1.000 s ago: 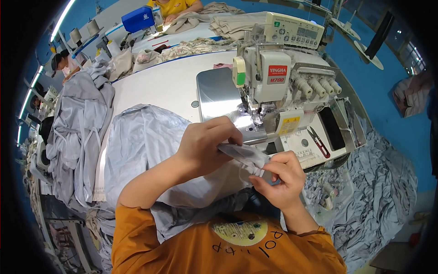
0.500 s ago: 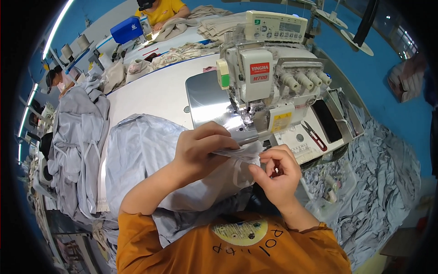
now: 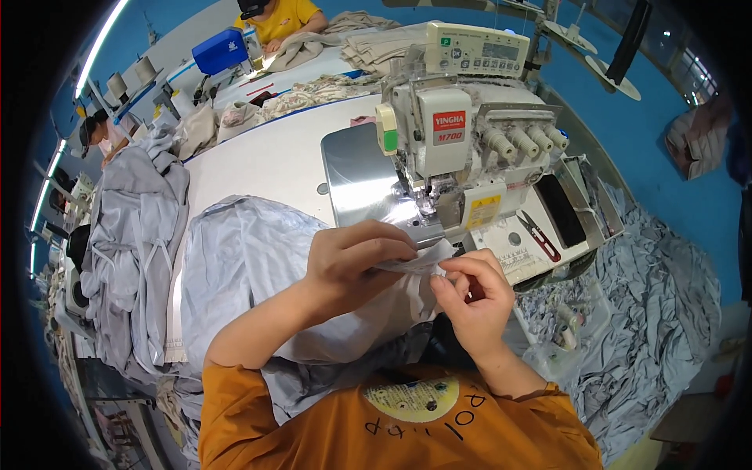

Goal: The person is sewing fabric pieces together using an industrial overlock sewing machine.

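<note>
A pale grey piece of fabric (image 3: 251, 247) spreads over the white table and sags toward my lap. My left hand (image 3: 352, 262) is closed on its upper edge, pinching a gathered fold between thumb and fingers. Close by on the right, my right hand (image 3: 475, 294) pinches the end of the same edge with thumb and forefinger, the other fingers curled. The held edge lies just in front of an overlock sewing machine (image 3: 444, 133), near its needle area and shiny metal plate (image 3: 360, 176). What lies under my left fingers is hidden.
Red-handled thread snips (image 3: 540, 235) and a black phone (image 3: 560, 210) lie right of the machine. Grey fabric piles stand at left (image 3: 133, 243) and right (image 3: 650, 329). A clear plastic bin (image 3: 568, 329) holds scraps. Beyond the table, a person in yellow (image 3: 286, 22) sews.
Both hands keep their pinch on the fabric edge. The left hand has shifted slightly right, and a thin loop of fabric beneath the right hand no longer shows.
</note>
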Motion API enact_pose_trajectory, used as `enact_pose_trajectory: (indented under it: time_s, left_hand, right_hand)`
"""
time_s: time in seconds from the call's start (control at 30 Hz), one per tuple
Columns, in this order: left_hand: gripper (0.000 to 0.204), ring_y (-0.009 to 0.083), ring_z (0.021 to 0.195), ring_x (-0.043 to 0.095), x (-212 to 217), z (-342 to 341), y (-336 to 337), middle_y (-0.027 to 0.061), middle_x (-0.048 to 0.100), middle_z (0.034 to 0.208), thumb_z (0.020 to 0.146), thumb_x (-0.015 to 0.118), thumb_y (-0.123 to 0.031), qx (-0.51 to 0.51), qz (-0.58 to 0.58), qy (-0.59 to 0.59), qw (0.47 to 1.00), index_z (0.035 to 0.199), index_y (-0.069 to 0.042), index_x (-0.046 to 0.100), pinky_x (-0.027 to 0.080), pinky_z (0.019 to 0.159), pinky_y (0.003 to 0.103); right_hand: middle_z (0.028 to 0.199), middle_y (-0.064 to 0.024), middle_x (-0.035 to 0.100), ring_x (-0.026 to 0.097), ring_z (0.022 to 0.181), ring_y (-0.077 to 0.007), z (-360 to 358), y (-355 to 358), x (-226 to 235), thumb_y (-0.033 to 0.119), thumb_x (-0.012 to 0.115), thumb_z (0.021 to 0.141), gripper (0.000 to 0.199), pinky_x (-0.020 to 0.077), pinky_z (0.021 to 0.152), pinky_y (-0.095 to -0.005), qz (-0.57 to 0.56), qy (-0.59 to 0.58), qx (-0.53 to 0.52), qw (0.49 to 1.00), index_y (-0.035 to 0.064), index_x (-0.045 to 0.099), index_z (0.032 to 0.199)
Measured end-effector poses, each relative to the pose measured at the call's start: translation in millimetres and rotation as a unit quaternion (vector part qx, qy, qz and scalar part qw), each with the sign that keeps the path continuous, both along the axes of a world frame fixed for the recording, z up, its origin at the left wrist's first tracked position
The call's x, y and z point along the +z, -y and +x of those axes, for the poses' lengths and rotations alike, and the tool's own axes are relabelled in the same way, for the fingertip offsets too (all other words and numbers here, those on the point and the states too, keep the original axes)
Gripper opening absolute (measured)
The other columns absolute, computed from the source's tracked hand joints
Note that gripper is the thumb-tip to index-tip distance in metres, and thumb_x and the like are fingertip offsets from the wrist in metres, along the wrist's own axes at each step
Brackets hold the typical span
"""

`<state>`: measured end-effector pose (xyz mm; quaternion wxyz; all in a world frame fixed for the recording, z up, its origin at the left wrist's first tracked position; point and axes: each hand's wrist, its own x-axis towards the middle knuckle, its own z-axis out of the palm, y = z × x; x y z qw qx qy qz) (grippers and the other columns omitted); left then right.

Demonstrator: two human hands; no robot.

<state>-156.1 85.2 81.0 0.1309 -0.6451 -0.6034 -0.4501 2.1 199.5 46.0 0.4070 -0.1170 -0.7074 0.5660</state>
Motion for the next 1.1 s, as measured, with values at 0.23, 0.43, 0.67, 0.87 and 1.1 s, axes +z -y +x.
enact_pose_trajectory:
  time_s: [0.23,0.43,0.67,0.87,1.1]
  left_hand:
    - [0.023,0.0215,0.071,0.068,-3,4,1,0.0088,0.068,0.084,0.064,0.075,-0.001,-0.032,-0.005,0.024,0.999,0.08,-0.004,0.06,0.053,0.058,0.027]
    - [0.022,0.0221,0.071,0.067,-3,5,1,0.0092,0.068,0.084,0.064,0.074,0.0,-0.034,-0.027,0.037,0.998,0.083,-0.004,0.062,0.053,0.058,0.028]
    - [0.019,0.0236,0.07,0.064,3,6,2,0.0056,0.066,0.083,0.07,0.072,-0.007,-0.02,-0.11,0.069,0.991,0.088,-0.006,0.066,0.052,0.058,0.029]
    - [0.013,0.0126,0.075,0.064,13,12,8,0.0056,0.066,0.083,0.08,0.07,-0.01,-0.046,-0.257,0.355,0.898,0.088,-0.003,0.064,0.051,0.065,0.026]
    - [0.008,0.0112,0.084,0.063,14,15,8,0.006,0.067,0.086,0.081,0.066,0.001,-0.088,-0.126,0.418,0.896,0.088,0.001,0.062,0.052,0.075,0.025]
  right_hand:
    - [0.083,0.0002,0.052,0.039,0.055,0.0013,-6,-1,-4,-0.001,0.072,0.075,0.018,0.0305,0.048,-0.0136,-0.096,0.008,0.047,0.994,-0.0009,0.064,0.092]
    - [0.08,0.0025,0.05,0.04,0.056,0.0015,-8,-2,-3,-0.004,0.068,0.078,0.01,0.0315,0.051,-0.0133,-0.246,-0.003,0.133,0.96,-0.0005,0.062,0.085]
    - [0.091,-0.0021,0.053,0.043,0.059,0.0008,-7,-15,15,-0.004,0.062,0.083,0.007,0.0336,0.052,-0.014,-0.128,-0.055,0.109,0.984,-0.0006,0.057,0.085]
    - [0.109,-0.0104,0.057,0.045,0.057,0.0,-8,-12,26,0.002,0.05,0.092,0.008,0.0381,0.051,-0.0143,-0.186,-0.017,0.182,0.965,-0.0007,0.049,0.1]
    - [0.116,-0.012,0.056,0.041,0.054,0.0017,-7,-14,38,0.003,0.071,0.076,0.048,0.0358,0.048,-0.0126,-0.151,0.0,0.173,0.973,0.0005,0.046,0.116]
